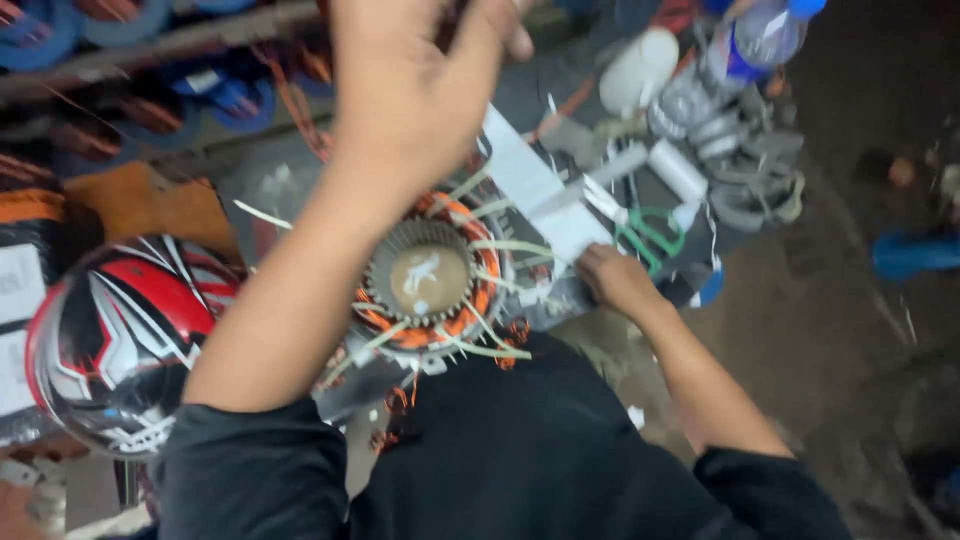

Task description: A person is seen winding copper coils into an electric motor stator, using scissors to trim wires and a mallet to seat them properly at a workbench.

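A round motor stator (432, 282) with orange copper windings and pale insulation strips sticking out sits in front of me. My left hand (415, 85) is raised above and behind it, fingers curled; what it holds is not visible. My right hand (612, 278) rests low at the stator's right side, fingers closed on a white sheet of insulation paper (540, 195) that stretches up and left. Green-handled scissors (652, 236) lie just beyond that hand.
A red, white and black helmet (115, 340) lies at the left. White rolls and grey metal parts (720, 150) pile up at the upper right, with a plastic bottle (760, 40) behind. Blue spools (210, 95) and orange wire sit at the back left.
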